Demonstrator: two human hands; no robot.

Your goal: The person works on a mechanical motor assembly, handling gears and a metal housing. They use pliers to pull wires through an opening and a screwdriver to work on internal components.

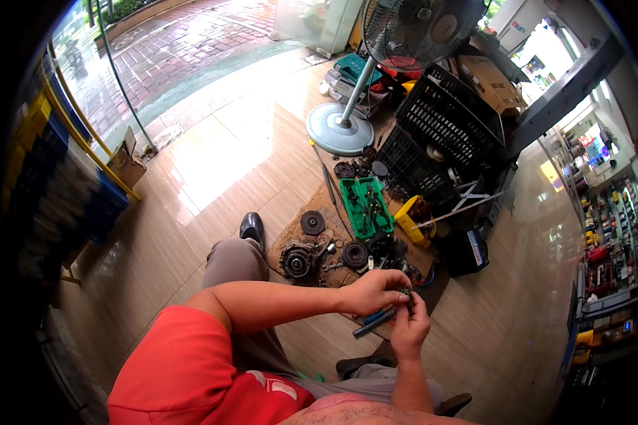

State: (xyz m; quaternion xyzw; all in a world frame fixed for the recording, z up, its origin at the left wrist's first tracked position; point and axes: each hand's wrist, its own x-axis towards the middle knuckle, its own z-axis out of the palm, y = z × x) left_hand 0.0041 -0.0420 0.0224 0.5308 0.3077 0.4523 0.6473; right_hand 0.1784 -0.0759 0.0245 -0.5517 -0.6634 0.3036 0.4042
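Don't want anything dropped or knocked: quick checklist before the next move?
1. Left hand pinching the small part: ok.
2. Right hand grip: cannot tell, contact hidden.
3. Dark rod held firmly: cannot tell, one end covered.
4. Green case open: ok.
5. Cardboard free of loose parts: not ok, round discs lie there.
6. Fan upright: ok.

Head-worn fisheye looks down from seemingly close above.
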